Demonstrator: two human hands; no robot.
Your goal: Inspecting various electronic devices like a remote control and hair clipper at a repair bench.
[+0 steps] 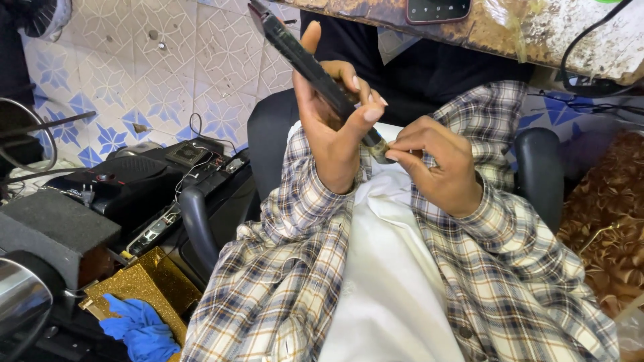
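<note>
1. Clutter fills the far left: a grey foam-like block sits beside a black electronic device with thin loose wires across its top, and a curved chrome part shows at the bottom edge.
2. Below them lies a gold glittery box, with a crumpled blue cloth resting against its lower corner.
3. Behind this, the wall is covered in white tiles with blue star patterns.
4. A black chair armrest curves up just left of the person's plaid sleeve.
5. The left hand is clamped around a long, slim black tool, fingers wrapped over it and thumb raised behind; the tool slants up and to the left, well above the lap.
6. The tool's lower end carries a small metallic tip, which sits between the two hands.
7. The right hand is closed, its thumb and fingertips pinched onto that tip, so the hands nearly touch above the white garment worn under the open plaid shirt.
8. Above, a worn table edge with peeling paint holds a dark phone and a black cable.
9. At the far right lies brown curly hair-like material, beside the other black armrest.
</note>
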